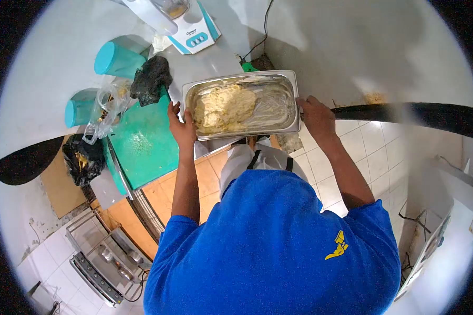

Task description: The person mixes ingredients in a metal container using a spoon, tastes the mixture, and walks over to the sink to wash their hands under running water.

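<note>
A rectangular steel pan [294, 80] is held out between my two hands. Pale yellow, lumpy dough or batter [223, 107] is heaped in its left and middle part, with smears over the right end. My left hand [183, 126] grips the pan's left end, its thumb by the rim and fingers along the outside. At the opposite end, my right hand [316, 116] is closed on the right rim. The undersides of both grips are hidden.
Left of the pan lies a green cutting board [147, 139] with a knife [120, 165] along its edge. Behind stand a white and turquoise food processor [194, 37], a turquoise container [118, 60] and black plastic bags [151, 81]. A stove [97, 273] is at lower left.
</note>
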Demonstrator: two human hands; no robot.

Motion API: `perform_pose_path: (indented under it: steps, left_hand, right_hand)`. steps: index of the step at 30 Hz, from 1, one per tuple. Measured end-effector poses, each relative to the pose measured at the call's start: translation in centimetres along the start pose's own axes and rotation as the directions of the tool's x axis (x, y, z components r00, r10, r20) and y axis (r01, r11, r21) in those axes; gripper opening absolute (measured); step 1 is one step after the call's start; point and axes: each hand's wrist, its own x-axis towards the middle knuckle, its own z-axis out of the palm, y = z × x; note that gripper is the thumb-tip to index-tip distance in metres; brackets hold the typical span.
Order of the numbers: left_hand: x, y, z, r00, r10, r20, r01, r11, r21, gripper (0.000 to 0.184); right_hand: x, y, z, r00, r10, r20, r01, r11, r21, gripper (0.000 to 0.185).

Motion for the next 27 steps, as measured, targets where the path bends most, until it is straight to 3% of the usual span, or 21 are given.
perform_pose_path:
  steps: [4,10,14,15,18,21,25,27]
  left_hand:
    - [0.1,-0.2,-0.1,0.999,0.037,0.037,-0.038,0.999,0.016,0.051]
    - [0.2,0.0,-0.2,0.997,0.001,0.073,0.0,1.0,-0.011,0.053]
    - [0.5,-0.3,-0.4,0.991,-0.022,0.132,0.021,1.0,0.009,0.053]
    - [0.5,0.0,-0.5,0.988,-0.017,0.151,0.014,1.0,0.021,0.052]
    - [0.7,0.0,-0.6,0.977,-0.026,0.212,0.025,1.0,0.011,0.051]
    - [0.9,-0.6,-0.5,0.974,-0.001,0.228,0.003,1.0,-0.011,0.051]
    - [0.9,-0.9,-0.6,0.966,-0.026,0.256,0.049,0.995,-0.084,0.051]
    - [1.4,-0.4,-0.8,0.956,0.186,0.228,-0.198,0.98,0.034,0.051]
  right_hand:
    - [-0.8,-1.3,-0.4,0.983,0.004,0.182,0.011,0.997,-0.076,0.03]
    - [-3.8,-4.2,-1.8,0.933,-0.07,0.353,0.074,0.997,0.002,0.032]
    - [-2.4,-3.7,-1.6,0.99,-0.049,0.13,0.06,0.994,-0.088,0.032]
    - [-1.2,-4.8,-3.4,0.988,0.023,0.154,-0.005,0.993,-0.117,0.031]
    - [1.0,-3.1,-1.5,0.997,0.023,0.071,-0.006,0.974,-0.228,0.03]
    - [1.4,-2.9,-0.3,0.998,-0.015,0.057,0.034,0.94,-0.34,0.032]
    - [-0.6,-5.8,-2.0,0.968,0.132,0.212,-0.032,0.907,-0.42,0.021]
    - [-1.0,-7.8,-2.7,0.923,0.226,0.313,-0.059,0.883,-0.465,0.017]
